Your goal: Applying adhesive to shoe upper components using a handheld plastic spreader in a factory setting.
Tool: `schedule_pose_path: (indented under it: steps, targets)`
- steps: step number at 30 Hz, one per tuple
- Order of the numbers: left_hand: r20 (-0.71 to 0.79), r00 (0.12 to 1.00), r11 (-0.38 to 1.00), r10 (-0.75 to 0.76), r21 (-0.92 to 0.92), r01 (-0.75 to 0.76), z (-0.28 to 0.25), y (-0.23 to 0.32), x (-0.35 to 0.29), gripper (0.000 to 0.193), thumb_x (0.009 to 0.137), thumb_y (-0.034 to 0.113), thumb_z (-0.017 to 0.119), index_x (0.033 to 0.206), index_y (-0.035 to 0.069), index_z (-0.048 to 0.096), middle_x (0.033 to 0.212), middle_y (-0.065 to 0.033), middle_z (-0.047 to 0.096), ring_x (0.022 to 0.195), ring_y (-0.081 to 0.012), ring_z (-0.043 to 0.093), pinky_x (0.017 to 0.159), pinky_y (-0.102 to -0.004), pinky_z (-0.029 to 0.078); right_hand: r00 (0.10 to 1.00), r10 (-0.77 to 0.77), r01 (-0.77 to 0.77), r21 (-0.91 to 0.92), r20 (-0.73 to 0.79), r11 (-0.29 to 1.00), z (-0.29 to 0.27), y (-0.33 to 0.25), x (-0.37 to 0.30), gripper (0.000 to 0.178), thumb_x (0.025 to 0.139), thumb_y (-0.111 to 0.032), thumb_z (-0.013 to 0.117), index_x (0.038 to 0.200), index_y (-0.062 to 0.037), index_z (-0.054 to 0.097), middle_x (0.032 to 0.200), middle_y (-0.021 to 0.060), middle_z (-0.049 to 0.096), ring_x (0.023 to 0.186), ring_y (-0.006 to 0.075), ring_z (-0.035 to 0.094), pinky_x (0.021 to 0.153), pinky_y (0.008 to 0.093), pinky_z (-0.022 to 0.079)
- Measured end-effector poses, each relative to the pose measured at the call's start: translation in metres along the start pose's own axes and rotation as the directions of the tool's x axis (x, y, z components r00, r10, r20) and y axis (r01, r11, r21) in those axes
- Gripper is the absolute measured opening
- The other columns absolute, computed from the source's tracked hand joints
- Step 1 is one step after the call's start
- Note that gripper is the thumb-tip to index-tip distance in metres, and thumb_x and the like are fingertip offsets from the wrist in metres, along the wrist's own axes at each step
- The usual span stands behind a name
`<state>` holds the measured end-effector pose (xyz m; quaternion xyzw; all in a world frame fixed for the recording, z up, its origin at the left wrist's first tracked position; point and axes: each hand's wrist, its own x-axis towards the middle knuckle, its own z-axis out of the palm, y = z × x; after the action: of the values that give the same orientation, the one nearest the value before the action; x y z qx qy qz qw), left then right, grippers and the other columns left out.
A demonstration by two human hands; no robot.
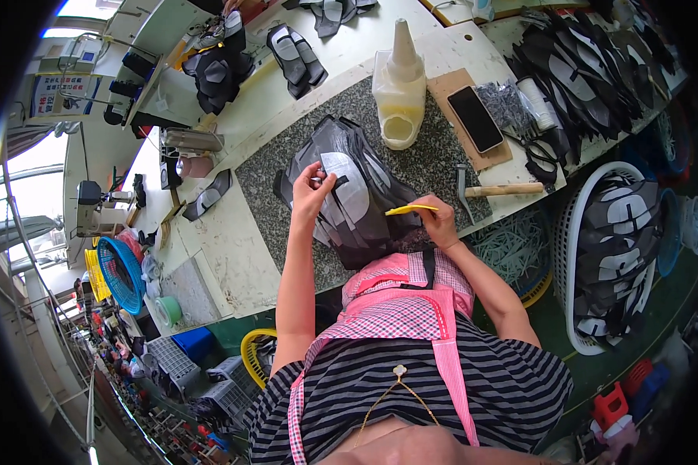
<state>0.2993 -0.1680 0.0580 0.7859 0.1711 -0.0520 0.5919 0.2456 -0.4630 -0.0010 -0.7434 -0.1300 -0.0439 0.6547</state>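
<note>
A pile of dark grey shoe-upper pieces lies on a speckled stone slab in front of me. On the piece on top is a pale grey-white patch. My left hand is over the left side of this patch, its fingers curled and pinched; what they hold, if anything, is too small to tell. My right hand grips a flat yellow scraper, whose tip points left over the right side of the pile.
Behind the pile stands a plastic glue bottle with a cone top. A phone, scissors and a hammer lie to the right. More uppers fill a white basket. A sewing machine is at left.
</note>
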Motion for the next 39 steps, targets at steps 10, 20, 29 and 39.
schedule_pose_path:
  steps: [10,20,29,39]
  targets:
    - [-0.008,1.0,1.0,-0.007,-0.008,0.007,-0.002,0.002,-0.002,0.059,0.08,0.02,0.078,0.126,-0.006,0.053,0.087,0.005,0.052,0.068,-0.0015,0.042,0.059,-0.0161,0.037,0.998,-0.056,0.056,-0.1,0.002,0.993,-0.018,-0.016,-0.026,0.014,0.085,-0.005,0.059,0.095,-0.0057,0.069,0.09,0.0108,0.068,0.082,0.0278,0.068,0.07,0.0328,0.053]
    - [0.053,0.998,1.0,0.021,0.021,-0.022,-0.004,0.004,-0.002,0.059,0.085,0.021,0.073,0.129,-0.008,0.048,0.088,0.0036,0.05,0.069,-0.0015,0.041,0.059,-0.0164,0.037,0.997,-0.071,0.07,-0.052,-0.032,0.996,-0.016,-0.033,-0.011,0.006,0.087,-0.004,0.063,0.091,-0.0031,0.067,0.084,0.0098,0.066,0.076,0.0241,0.065,0.066,0.0302,0.05]
    - [0.191,0.964,0.983,-0.185,0.048,0.179,-0.02,0.02,0.016,0.044,0.1,0.042,0.047,0.115,0.001,0.057,0.088,0.0037,0.056,0.071,-0.0039,0.046,0.063,-0.0198,0.038,0.948,-0.319,0.318,-0.171,0.021,0.933,0.044,-0.08,0.107,0.01,0.086,-0.005,0.06,0.094,-0.0061,0.067,0.083,0.0096,0.064,0.069,0.0263,0.065,0.06,0.0323,0.049]
    - [0.162,0.945,0.957,-0.285,-0.009,0.29,-0.014,0.033,0.034,0.054,0.1,0.049,0.04,0.099,-0.001,0.061,0.071,-0.0007,0.059,0.058,-0.0071,0.047,0.054,-0.0221,0.038,0.994,-0.113,0.109,-0.348,0.01,0.931,0.056,-0.066,0.149,0.025,0.089,-0.019,0.064,0.077,0.0009,0.057,0.068,0.0132,0.055,0.055,0.0308,0.054,0.051,0.0389,0.04]
